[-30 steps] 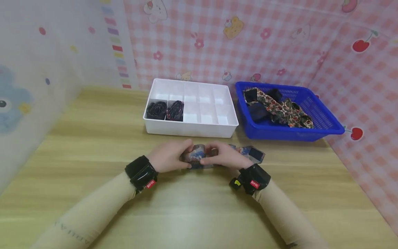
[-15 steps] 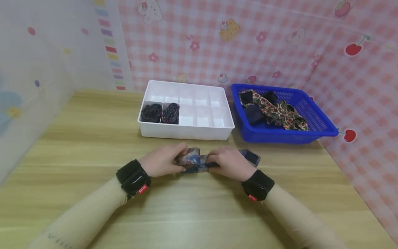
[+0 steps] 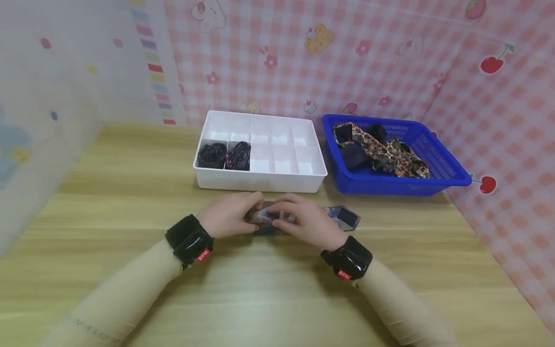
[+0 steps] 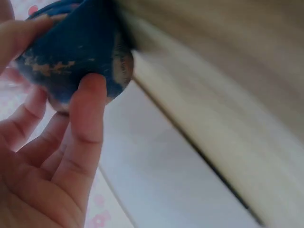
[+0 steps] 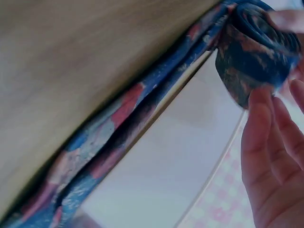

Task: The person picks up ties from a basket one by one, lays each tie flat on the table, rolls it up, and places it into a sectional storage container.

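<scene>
A blue patterned tie (image 3: 262, 218) lies partly rolled on the wooden table (image 3: 277, 299), just in front of the white tray. My left hand (image 3: 229, 220) grips the roll from its left side; in the left wrist view the thumb and fingers (image 4: 85, 118) pinch the roll (image 4: 80, 52). My right hand (image 3: 303, 222) lies over the roll from the right, fingers curled on it. The unrolled tail (image 3: 344, 218) stretches to the right on the table. In the right wrist view the tail (image 5: 118, 133) runs up to the roll (image 5: 256, 52), with the fingertips (image 5: 266, 152) against it.
The white divided tray (image 3: 260, 184) holds two rolled ties (image 3: 212, 155) (image 3: 238, 155) in its front-left compartments. A blue basket (image 3: 403, 186) to its right holds loose ties (image 3: 386, 152). Pink patterned walls close the back and right.
My right hand has moved left, from beside the roll to over its top. The left hand has kept its grip, and the roll has stayed in place.
</scene>
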The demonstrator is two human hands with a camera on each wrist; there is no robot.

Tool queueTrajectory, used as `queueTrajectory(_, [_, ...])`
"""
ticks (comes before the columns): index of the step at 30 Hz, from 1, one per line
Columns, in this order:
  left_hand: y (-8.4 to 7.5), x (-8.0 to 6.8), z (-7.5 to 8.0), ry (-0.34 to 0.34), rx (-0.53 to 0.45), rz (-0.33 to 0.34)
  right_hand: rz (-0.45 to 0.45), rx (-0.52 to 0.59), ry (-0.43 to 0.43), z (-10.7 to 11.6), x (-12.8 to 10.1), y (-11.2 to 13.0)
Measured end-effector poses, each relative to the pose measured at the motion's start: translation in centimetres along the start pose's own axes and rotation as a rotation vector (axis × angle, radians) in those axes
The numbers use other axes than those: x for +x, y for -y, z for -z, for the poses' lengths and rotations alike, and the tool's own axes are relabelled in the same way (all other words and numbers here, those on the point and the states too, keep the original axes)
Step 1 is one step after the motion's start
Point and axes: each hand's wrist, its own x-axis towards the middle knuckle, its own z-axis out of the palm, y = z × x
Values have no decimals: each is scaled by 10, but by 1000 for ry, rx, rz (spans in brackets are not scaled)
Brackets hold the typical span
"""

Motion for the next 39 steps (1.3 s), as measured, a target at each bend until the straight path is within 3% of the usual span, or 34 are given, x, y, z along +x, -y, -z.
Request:
queueTrajectory(6, [-9,-1,-5,-11,6,-20,84,-231,-9,-9,-6,-2])
queueTrajectory(9, [-11,-6,-5,-11,-2,-51,97,-281,18,-9,-8,-2])
queueTrajectory(14, [-13,-13,-3,25,70,-111,71,-328,104,-7,-9,2])
queueTrajectory(18, [-15,-16,-4,46,104,-102,17,-340,157,-3,-10,6])
queueTrajectory(24, [-10,-24,-4,79,97,8,22,-331,182,-5,-5,9])
queueTrajectory(34, [-9,-22,-8,52,9,34,-67,-198,191,-8,-6,-1])
queueTrajectory(39, [-11,-23,-7,44,3,34,-69,-197,173,-8,-4,-1])
